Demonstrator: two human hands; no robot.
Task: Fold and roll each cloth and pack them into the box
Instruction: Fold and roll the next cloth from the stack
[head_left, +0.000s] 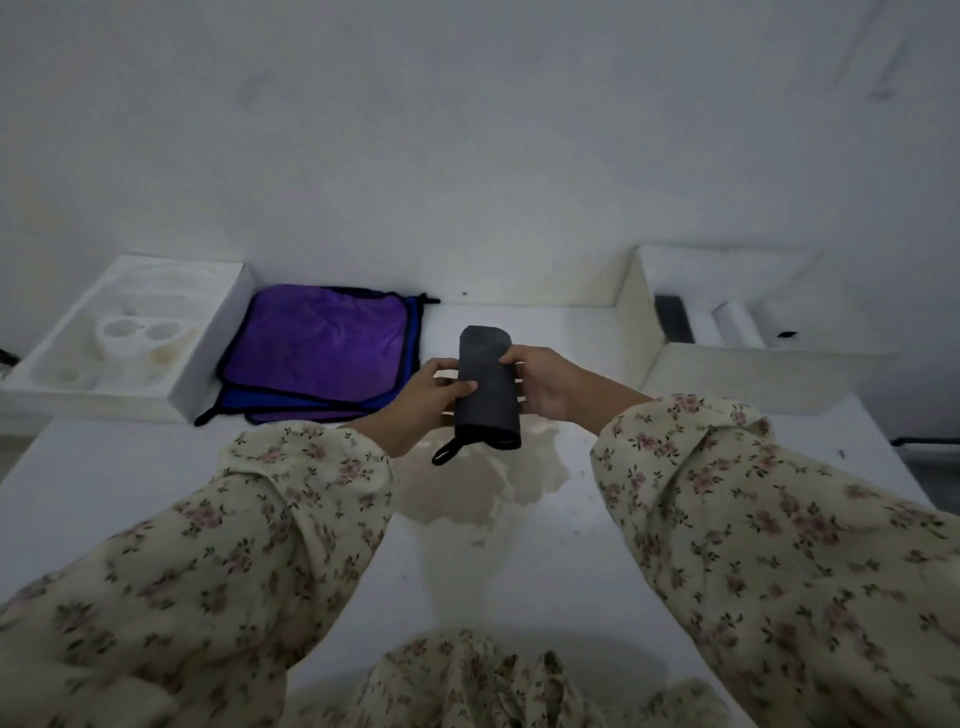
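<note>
I see the tray (202, 364) at the counter's (156, 493) far left corner, the cloth stack (322, 343) just right of it, the box (753, 374) at the far right corner, the rolled cloth (485, 384) over the middle.

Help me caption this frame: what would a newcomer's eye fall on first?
A dark grey rolled cloth, gripped mid-frame by the left hand and right hand above the stained table. Behind it to the left, a purple cloth lies flat on a blue cloth.
</note>
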